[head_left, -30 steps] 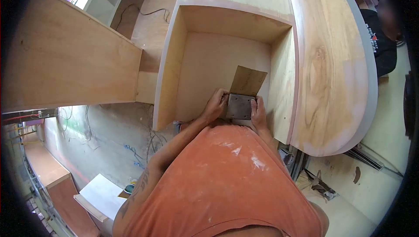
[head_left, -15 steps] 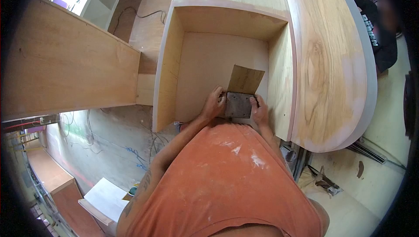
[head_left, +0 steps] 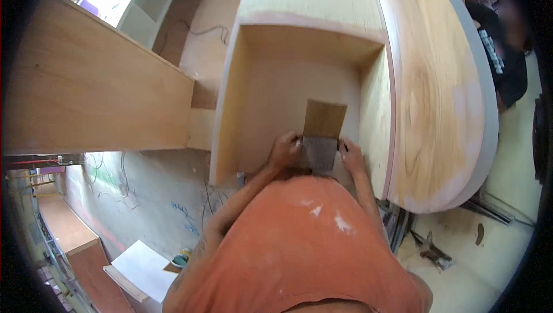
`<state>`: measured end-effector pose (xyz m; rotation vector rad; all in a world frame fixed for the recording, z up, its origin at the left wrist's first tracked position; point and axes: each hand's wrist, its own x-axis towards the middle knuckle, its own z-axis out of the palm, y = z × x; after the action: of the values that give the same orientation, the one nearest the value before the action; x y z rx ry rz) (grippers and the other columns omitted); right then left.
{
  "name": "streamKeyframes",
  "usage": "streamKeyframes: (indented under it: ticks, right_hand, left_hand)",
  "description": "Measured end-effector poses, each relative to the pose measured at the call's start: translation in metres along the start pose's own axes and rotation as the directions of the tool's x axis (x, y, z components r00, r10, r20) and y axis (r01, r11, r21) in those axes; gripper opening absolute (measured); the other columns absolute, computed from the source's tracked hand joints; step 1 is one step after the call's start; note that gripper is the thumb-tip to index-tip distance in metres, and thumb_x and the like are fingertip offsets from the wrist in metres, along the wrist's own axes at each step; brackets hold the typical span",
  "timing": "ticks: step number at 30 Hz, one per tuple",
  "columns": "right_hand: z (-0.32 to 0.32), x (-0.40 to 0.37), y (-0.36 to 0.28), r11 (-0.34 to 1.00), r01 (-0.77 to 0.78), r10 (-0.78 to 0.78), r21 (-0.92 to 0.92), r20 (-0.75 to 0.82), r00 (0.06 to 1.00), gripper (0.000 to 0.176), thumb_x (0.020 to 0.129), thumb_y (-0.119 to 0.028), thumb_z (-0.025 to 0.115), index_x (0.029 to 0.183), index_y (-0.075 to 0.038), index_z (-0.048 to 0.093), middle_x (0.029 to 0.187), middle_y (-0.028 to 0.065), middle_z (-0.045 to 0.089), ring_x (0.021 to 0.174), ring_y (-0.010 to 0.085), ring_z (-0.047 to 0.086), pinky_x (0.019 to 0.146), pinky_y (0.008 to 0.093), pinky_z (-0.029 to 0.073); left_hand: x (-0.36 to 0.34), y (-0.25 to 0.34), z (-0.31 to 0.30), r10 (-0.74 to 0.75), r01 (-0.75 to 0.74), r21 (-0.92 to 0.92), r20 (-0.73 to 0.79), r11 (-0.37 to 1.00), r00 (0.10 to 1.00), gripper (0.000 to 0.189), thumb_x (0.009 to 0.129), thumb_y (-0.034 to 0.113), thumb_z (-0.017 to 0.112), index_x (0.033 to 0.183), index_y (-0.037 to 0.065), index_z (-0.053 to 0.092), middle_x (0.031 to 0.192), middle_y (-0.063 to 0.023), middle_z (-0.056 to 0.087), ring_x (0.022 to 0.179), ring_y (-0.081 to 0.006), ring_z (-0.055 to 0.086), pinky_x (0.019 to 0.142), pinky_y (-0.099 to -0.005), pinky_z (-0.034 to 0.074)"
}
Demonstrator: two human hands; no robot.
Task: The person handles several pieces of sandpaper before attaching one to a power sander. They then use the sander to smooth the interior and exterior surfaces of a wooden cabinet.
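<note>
A square, dark grey sander (head_left: 319, 154) lies in front of my belly with its flat pad facing up. From the pad's far edge a brown sheet of sandpaper (head_left: 325, 118) sticks out, its plain backing towards me. My left hand (head_left: 285, 153) is closed at the sander's left side, fingers curled near the far left corner. On the other side, my right hand (head_left: 352, 156) has thumb and fingers pinched at the far right corner, where sheet and pad meet. Slight blur hides the exact fingertip contact. The sander's underside is out of sight.
An open-fronted wooden cabinet box (head_left: 374, 129) surrounds my hands. A rounded wooden top (head_left: 432, 111) runs along the right, with another person (head_left: 501, 59) beyond it. A wooden panel (head_left: 98, 82) stands left. Cables (head_left: 122, 175) and a white board (head_left: 141, 270) are lower left.
My right thumb has moved off the pad's face to its far right corner. The view has shifted, so the cabinet and sander appear slightly lower.
</note>
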<state>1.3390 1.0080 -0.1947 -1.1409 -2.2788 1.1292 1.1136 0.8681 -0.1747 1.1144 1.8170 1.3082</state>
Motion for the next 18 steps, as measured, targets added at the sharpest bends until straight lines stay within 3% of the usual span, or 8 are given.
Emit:
streamKeyframes:
  ticks: [3,5,10,12,14,18]
  right_hand:
    - [-0.001,0.007,-0.012,0.987,-0.056,0.062,-0.152,0.038,0.997,0.023,0.092,-0.016,0.056,0.109,-0.002,0.062,0.084,0.0230,0.064,0.077,0.0325,0.066,0.070,0.0396,0.050]
    - [-0.003,0.008,-0.021,0.988,-0.151,0.152,-0.030,0.045,0.987,0.020,0.090,-0.014,0.058,0.105,-0.002,0.064,0.080,0.0200,0.065,0.074,0.0264,0.065,0.069,0.0362,0.050]
    - [0.006,0.012,-0.006,0.993,-0.103,0.099,0.061,0.052,0.994,0.020,0.087,-0.012,0.060,0.102,-0.001,0.066,0.077,0.0127,0.065,0.073,0.0139,0.060,0.069,0.0299,0.049]
    - [0.006,0.013,-0.010,0.991,-0.133,0.132,0.006,0.041,0.990,0.020,0.086,-0.011,0.059,0.102,0.000,0.066,0.077,0.0119,0.065,0.073,0.0145,0.060,0.069,0.0307,0.049]
    - [0.003,0.014,-0.016,0.995,-0.102,0.101,0.025,0.035,0.994,0.021,0.086,-0.013,0.060,0.102,0.000,0.065,0.078,0.0116,0.064,0.074,0.0150,0.060,0.070,0.0314,0.049]
    - [0.005,0.018,-0.004,0.995,-0.099,0.098,0.022,0.052,0.994,0.021,0.086,-0.014,0.062,0.101,0.001,0.065,0.081,0.0116,0.065,0.076,0.0161,0.060,0.072,0.0316,0.049]
  left_hand:
    - [0.000,-0.016,-0.003,0.144,-0.144,0.072,0.003,0.987,0.990,0.017,0.085,0.002,0.058,0.101,-0.002,0.064,0.088,-0.0168,0.066,0.086,-0.0164,0.063,0.078,-0.0351,0.050]
    - [0.001,0.001,-0.006,0.007,-0.006,-0.046,0.010,0.999,1.000,0.018,0.085,0.002,0.058,0.102,-0.001,0.065,0.091,-0.0171,0.066,0.087,-0.0230,0.065,0.078,-0.0359,0.051]
    - [0.005,-0.014,-0.006,0.071,-0.071,-0.012,0.000,0.997,0.998,0.020,0.086,0.001,0.058,0.105,0.000,0.065,0.092,-0.0151,0.066,0.089,-0.0213,0.064,0.078,-0.0341,0.051]
    - [0.006,-0.010,-0.007,0.041,-0.041,-0.017,0.001,0.999,0.999,0.021,0.086,0.001,0.058,0.106,0.000,0.065,0.093,-0.0140,0.066,0.090,-0.0188,0.063,0.078,-0.0330,0.051]
    - [0.005,0.000,-0.008,-0.002,0.002,-0.055,-0.001,0.998,1.000,0.017,0.085,0.006,0.061,0.101,0.001,0.064,0.085,-0.0130,0.067,0.079,-0.0164,0.062,0.074,-0.0335,0.051]
    - [0.005,-0.004,-0.005,0.024,-0.026,-0.044,-0.048,0.999,0.999,0.017,0.085,0.007,0.063,0.101,0.001,0.065,0.084,-0.0126,0.067,0.078,-0.0159,0.062,0.073,-0.0334,0.051]
